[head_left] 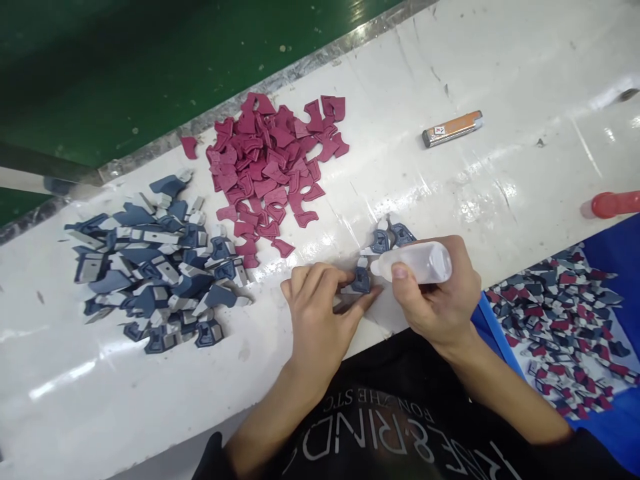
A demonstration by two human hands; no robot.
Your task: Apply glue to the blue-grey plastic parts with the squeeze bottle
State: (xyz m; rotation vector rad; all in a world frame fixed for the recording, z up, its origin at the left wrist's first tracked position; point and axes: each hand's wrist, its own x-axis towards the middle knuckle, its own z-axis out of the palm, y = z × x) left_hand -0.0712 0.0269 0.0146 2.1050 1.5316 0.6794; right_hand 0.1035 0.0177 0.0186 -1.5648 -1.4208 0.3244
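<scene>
Pinched between the thumb and fingers of my left hand (320, 307) is a small blue-and-grey plastic part (361, 279), its recessed side showing, close to the tabletop. My right hand (443, 293) is wrapped round a translucent squeeze bottle (417, 262). The bottle lies tilted, with its narrow tip toward the held part; whether the tip touches it I cannot tell. Just beyond the bottle, more blue-and-grey parts (395, 235) rest on the table, partly covered by it.
Left on the white table (280, 413) lies a heap of blue-and-grey parts (155, 260). Beyond it are dark red pieces (270, 167). An orange lighter (453, 129) and a red object (613, 204) lie to the right. A blue bin (505, 343) at lower right contains parts in mixed colours.
</scene>
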